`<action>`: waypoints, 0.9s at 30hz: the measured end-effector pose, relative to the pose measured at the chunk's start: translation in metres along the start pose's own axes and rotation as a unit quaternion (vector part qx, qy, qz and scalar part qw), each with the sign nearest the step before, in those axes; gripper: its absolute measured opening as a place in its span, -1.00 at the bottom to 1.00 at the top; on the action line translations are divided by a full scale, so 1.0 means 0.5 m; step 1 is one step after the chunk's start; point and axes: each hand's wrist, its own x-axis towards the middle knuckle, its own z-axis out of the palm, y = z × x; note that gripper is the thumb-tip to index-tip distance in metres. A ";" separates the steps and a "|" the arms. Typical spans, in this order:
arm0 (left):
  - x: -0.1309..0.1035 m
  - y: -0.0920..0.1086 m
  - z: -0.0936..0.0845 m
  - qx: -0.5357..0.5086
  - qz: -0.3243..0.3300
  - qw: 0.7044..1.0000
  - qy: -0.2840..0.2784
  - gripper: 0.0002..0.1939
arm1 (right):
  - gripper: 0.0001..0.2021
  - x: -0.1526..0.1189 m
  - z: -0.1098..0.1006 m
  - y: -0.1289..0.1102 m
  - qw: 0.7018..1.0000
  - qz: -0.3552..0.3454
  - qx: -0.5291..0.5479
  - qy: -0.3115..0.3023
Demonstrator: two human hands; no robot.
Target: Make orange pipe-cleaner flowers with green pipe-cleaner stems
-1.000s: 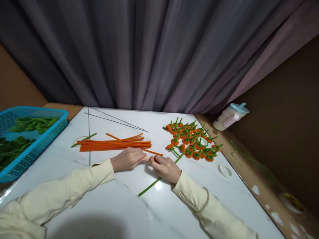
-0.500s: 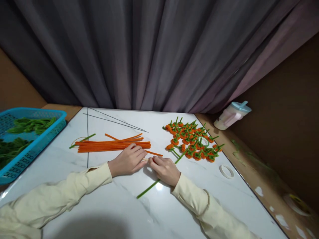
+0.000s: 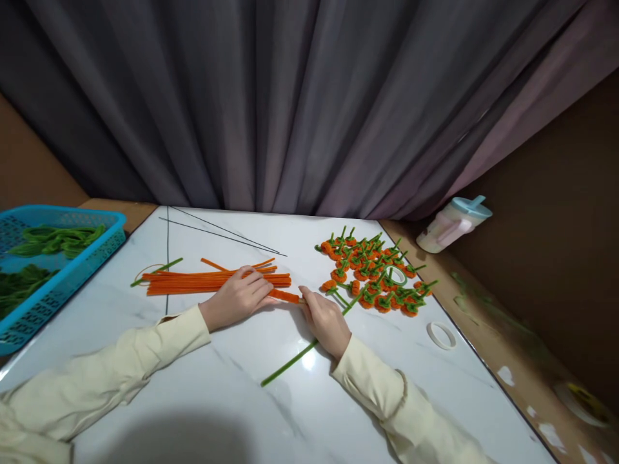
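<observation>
My left hand (image 3: 238, 293) is closed around the left part of an orange pipe cleaner (image 3: 284, 296), which looks thick and wound round a thin pale stick. The stick's bare right end (image 3: 302, 301) is pinched in my right hand (image 3: 326, 320). Behind my left hand lies a bundle of orange pipe cleaners (image 3: 188, 282), partly covered by it. A long green pipe cleaner (image 3: 289, 365) passes beneath my right hand. Many small orange balls with green stems (image 3: 370, 267), made of pipe cleaner, are grouped beyond my right hand.
A blue basket (image 3: 109, 240) with green pipe-cleaner pieces (image 3: 60, 240) stands at the left. Thin dark wires (image 3: 222, 235) lie at the back. Rolls of tape (image 3: 441, 336) and a lidded cup (image 3: 452, 224) are on the right. A grey curtain (image 3: 271, 103) hangs behind the white table.
My left hand has moved a little left, away from my right hand. The orange wound length now shows between them, where a bare bit of stick showed before.
</observation>
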 end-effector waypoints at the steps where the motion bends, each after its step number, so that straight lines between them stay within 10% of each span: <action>1: 0.006 0.002 -0.006 0.003 0.002 1.000 -0.009 -0.70 | -0.77 0.000 0.001 -0.001 1.000 -0.001 -0.006 0.000; 5: 0.045 0.037 -0.032 0.017 0.008 0.999 -0.046 -0.53 | -0.81 0.002 -0.004 -0.012 0.999 -0.028 -0.014 -0.008; 14: 0.083 0.069 -0.032 -0.143 -0.083 0.946 -0.280 -0.86 | -0.79 0.015 -0.016 -0.015 0.999 -0.038 -0.015 -0.029; 27: 0.035 0.087 -0.053 -0.076 0.070 0.987 -0.121 -0.74 | -0.85 -0.015 -0.123 -0.066 0.995 -0.031 -0.018 -0.088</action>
